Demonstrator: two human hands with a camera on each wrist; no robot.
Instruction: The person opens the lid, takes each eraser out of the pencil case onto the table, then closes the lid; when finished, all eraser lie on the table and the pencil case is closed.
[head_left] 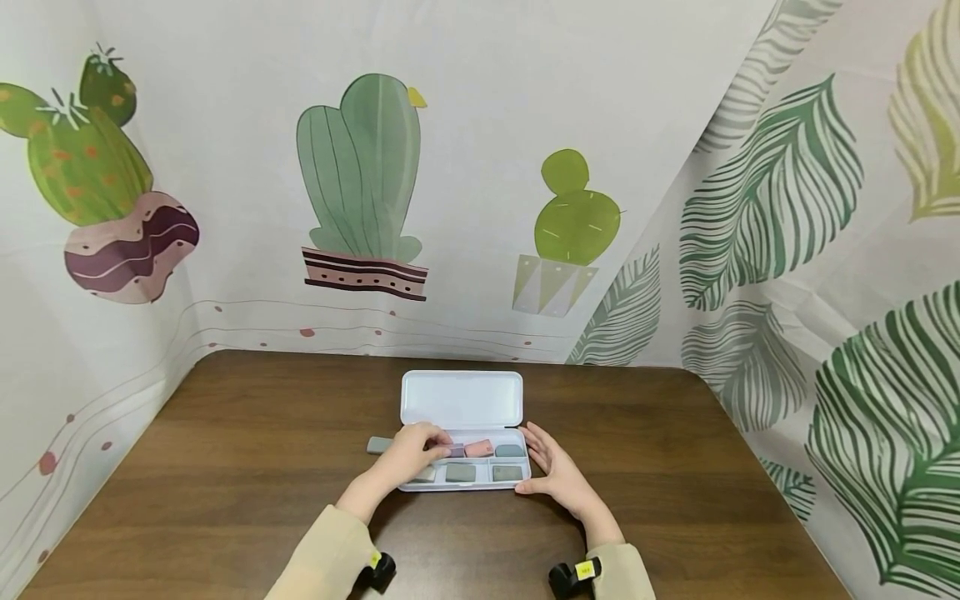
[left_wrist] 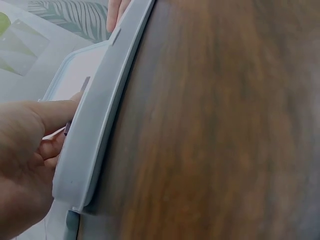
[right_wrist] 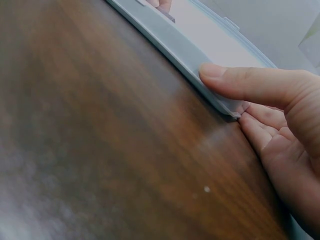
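Observation:
A white hinged box lies on the table with its lid raised at the back. My left hand reaches over its left part and pinches a flat purple piece between thumb and fingers; the left wrist view shows the purple edge by the thumb. Beside it in the back row sit a pink piece and a blue-grey one. My right hand holds the box's right end, thumb on the front wall and fingers along the side.
Front compartments hold a pale piece and two grey-green pieces. Another grey-green piece shows at the box's left, partly behind my left hand. The brown wooden table reaches back to a cloth printed with cacti and leaves.

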